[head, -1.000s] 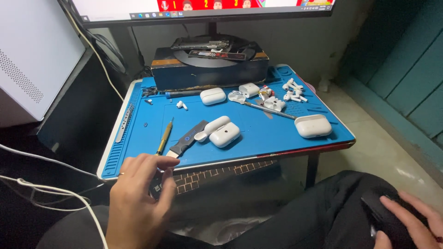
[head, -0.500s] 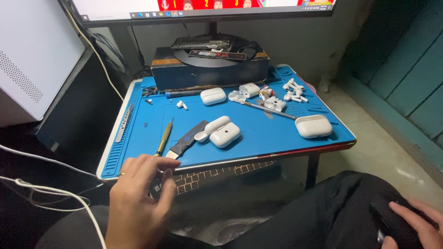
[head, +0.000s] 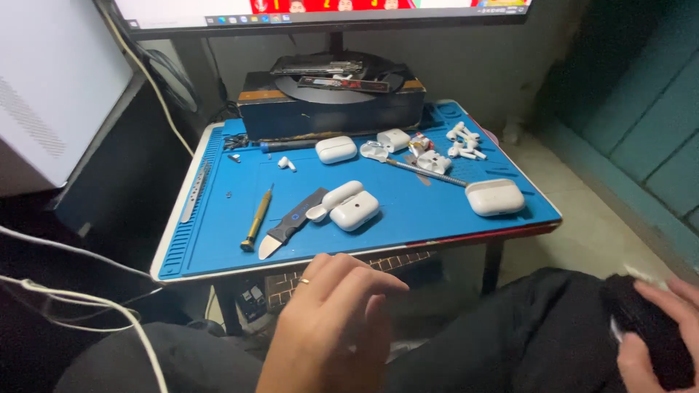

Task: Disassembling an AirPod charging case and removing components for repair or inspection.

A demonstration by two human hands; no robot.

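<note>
We are working at a small bench covered by a blue mat (head: pixel 408 207). Our left hand (head: pixel 328 320) is hovering just below the near edge of the mat, fingers loosely curled and holding nothing; the things nearest to it are the pry tool (head: pixel 290 227) with its pale tip pointing toward us, the yellow-handled screwdriver (head: pixel 258 220) beside it, and the open white earbud case (head: pixel 348 207) just beyond. Our right hand (head: pixel 659 342) is resting low at the right, off the bench, and is gripping a dark, soft-looking object (head: pixel 644 327); we cannot tell what that object is.

Risks we are judging from this layout:

- The pry tool and screwdriver are lying near the mat's front edge. A hand rising from below could be knocking them off the bench.
- The open earbud case is sitting with its lid raised. A careless sweep could be straining the hinge or pushing the case aside.
- Loose white earbud parts (head: pixel 463 140) and small components are lying scattered at the far side, beside a closed case (head: pixel 336 149) and long tweezers (head: pixel 426 172). Reaching across could be scattering them.
- A second closed case (head: pixel 495 196) is sitting near the right edge of the mat, where a bump could be sending it to the floor.
</note>
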